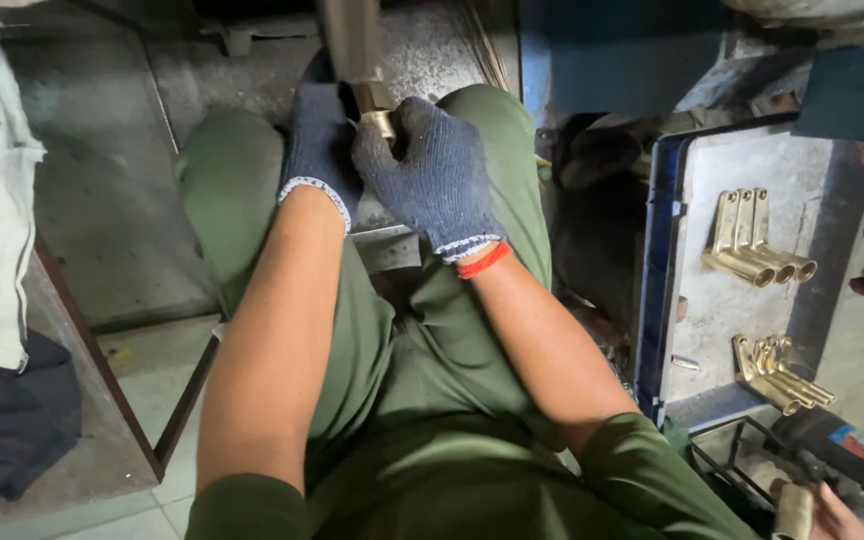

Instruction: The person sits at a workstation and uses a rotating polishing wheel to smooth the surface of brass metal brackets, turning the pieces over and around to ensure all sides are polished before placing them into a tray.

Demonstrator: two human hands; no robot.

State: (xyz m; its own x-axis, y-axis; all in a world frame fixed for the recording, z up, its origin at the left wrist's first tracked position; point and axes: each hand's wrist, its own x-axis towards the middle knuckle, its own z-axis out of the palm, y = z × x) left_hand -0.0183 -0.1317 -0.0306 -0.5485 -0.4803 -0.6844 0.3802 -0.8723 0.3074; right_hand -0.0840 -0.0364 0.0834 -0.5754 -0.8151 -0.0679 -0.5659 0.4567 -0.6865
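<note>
While both arms are stretched forward over the green-trousered knees, a brass fitting (377, 108) is gripped between two hands in dark knitted gloves. The right hand (434, 175) is curled tightly around the fitting, fingers closed together over it. The left hand (320, 145) is pressed against its far side; whether those fingers are closed cannot be told. The fitting is held above the lap, against a blurred tan wheel (350, 38). To the right, angled, polished brass pieces (752, 240) are laid in two clusters in a dusty grey tray (722, 320).
</note>
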